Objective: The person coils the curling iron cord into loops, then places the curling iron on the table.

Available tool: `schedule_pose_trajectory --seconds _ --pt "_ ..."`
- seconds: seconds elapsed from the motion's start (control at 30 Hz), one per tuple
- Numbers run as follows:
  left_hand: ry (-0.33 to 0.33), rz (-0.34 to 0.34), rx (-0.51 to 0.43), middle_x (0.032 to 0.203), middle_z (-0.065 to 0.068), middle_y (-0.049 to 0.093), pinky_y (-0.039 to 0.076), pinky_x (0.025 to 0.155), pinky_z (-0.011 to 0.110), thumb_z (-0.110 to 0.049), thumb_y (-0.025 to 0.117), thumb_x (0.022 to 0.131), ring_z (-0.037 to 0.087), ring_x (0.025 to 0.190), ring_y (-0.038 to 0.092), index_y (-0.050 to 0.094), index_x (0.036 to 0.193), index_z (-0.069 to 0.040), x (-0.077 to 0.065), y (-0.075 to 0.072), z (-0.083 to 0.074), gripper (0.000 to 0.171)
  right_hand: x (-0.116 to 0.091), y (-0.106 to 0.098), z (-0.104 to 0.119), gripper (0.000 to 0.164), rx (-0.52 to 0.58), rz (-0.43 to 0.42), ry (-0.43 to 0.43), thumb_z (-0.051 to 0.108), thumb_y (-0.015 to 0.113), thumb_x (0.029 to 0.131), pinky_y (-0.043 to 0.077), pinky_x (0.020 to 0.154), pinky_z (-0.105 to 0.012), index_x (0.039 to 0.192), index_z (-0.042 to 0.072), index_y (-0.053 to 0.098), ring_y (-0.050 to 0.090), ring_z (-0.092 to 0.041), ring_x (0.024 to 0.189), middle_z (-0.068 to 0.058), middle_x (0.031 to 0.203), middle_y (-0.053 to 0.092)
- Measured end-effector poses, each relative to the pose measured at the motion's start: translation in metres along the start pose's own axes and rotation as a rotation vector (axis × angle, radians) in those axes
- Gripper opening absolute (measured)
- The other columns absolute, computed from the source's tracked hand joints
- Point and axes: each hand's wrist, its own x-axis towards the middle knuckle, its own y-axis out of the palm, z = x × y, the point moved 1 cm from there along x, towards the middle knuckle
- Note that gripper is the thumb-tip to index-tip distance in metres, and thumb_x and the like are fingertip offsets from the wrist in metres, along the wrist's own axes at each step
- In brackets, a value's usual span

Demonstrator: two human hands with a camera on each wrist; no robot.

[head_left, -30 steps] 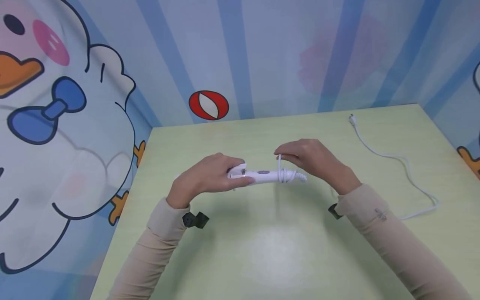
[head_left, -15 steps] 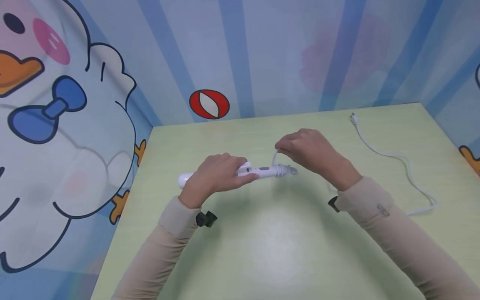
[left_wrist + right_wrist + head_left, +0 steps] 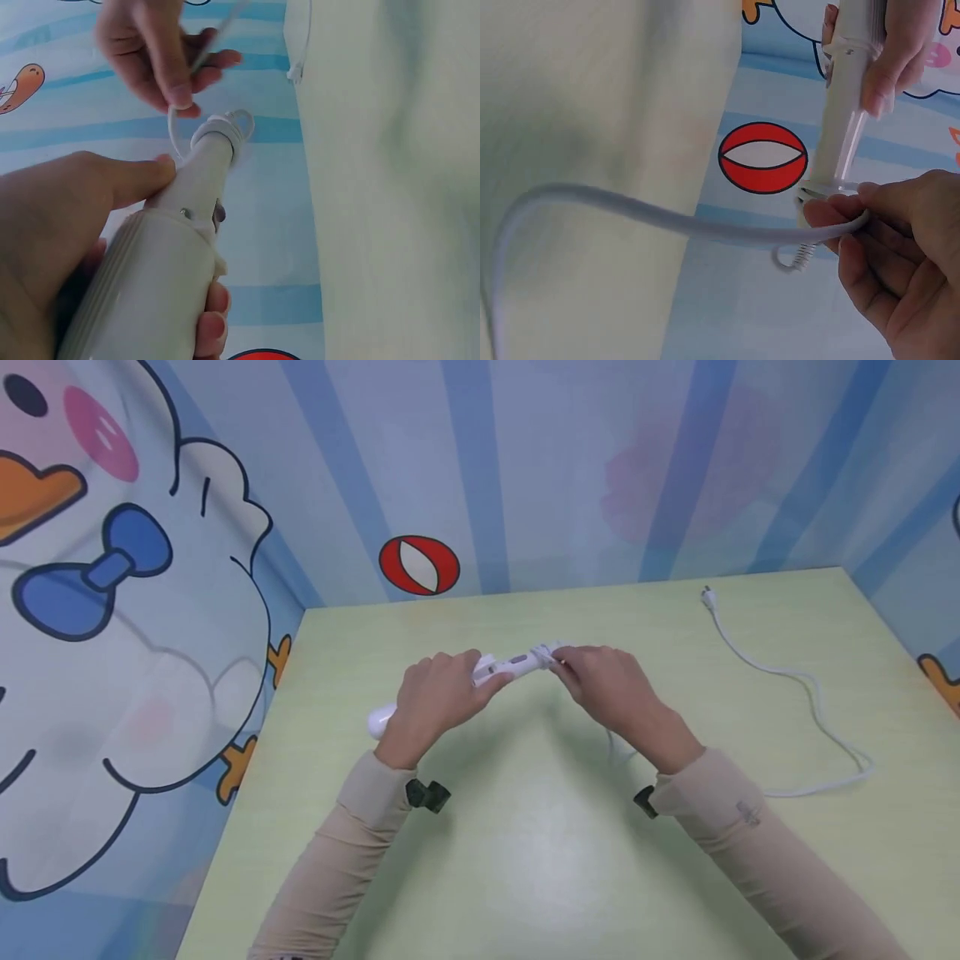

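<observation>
A white curling iron (image 3: pixel 504 670), with a grey button on its handle, is held above the table, tilted up to the right. My left hand (image 3: pixel 441 697) grips it around the middle, so part of the barrel is hidden; the rounded barrel end (image 3: pixel 381 720) sticks out at the left. At the handle end, several turns of white cord (image 3: pixel 217 135) are wound round it. My right hand (image 3: pixel 907 259) pinches the cord close to these turns, beside the coiled cord guard (image 3: pixel 802 257). A length of cord (image 3: pixel 630 210) runs off from the right fingers.
The pale green table (image 3: pixel 540 860) meets a painted wall (image 3: pixel 555 485) at its back edge. On the right side the cord's tail (image 3: pixel 813 693) lies in a loose curve, ending in a white plug (image 3: pixel 708 599) near the back.
The handle end has risen and tilted upward. My left hand has shifted right, uncovering the barrel end. My right hand went up with the cord, then came down against the handle end.
</observation>
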Motion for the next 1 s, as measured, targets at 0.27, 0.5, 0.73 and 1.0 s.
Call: schedule_pose_trajectory --seconds 0.27,0.5,0.73,1.0 --pt "-0.058 -0.033 -0.191 0.062 0.001 0.052 0.037 0.045 0.030 -0.062 0.044 0.086 0.017 0.051 0.049 0.055 0.095 -0.017 -0.001 -0.006 0.004 0.047 -0.007 0.028 -0.010 0.020 0.362 -0.026 0.153 0.023 0.053 0.094 0.050 0.063 -0.032 0.095 0.008 0.066 0.065 -0.016 0.069 -0.002 0.076 0.068" --pt "-0.024 -0.036 -0.285 0.064 0.001 0.052 0.036 0.045 0.030 -0.059 0.047 0.087 0.016 0.052 0.049 0.055 0.093 -0.017 -0.003 -0.009 0.003 0.044 -0.010 0.045 -0.021 0.020 0.557 -0.100 0.159 0.018 0.057 0.091 0.052 0.060 -0.026 0.099 0.004 0.069 0.067 -0.018 0.072 -0.005 0.079 0.070" --pt "0.068 0.018 -0.334 0.068 -0.004 0.056 0.040 0.051 0.031 -0.059 0.047 0.086 0.014 0.057 0.052 0.057 0.090 -0.019 -0.007 -0.013 0.000 0.041 -0.011 0.051 -0.036 0.025 0.618 -0.031 0.161 0.023 0.055 0.093 0.053 0.067 -0.033 0.104 0.005 0.069 0.067 -0.021 0.081 -0.005 0.088 0.071" --pt "0.156 0.164 -0.488 0.074 -0.001 0.058 0.047 0.052 0.031 -0.062 0.049 0.084 0.015 0.059 0.057 0.057 0.096 -0.021 -0.007 -0.017 0.006 0.044 -0.007 0.039 -0.045 0.016 0.580 -0.081 0.055 0.019 0.064 0.087 0.051 0.067 -0.030 0.100 0.013 0.070 0.063 -0.013 0.078 -0.002 0.095 0.069"
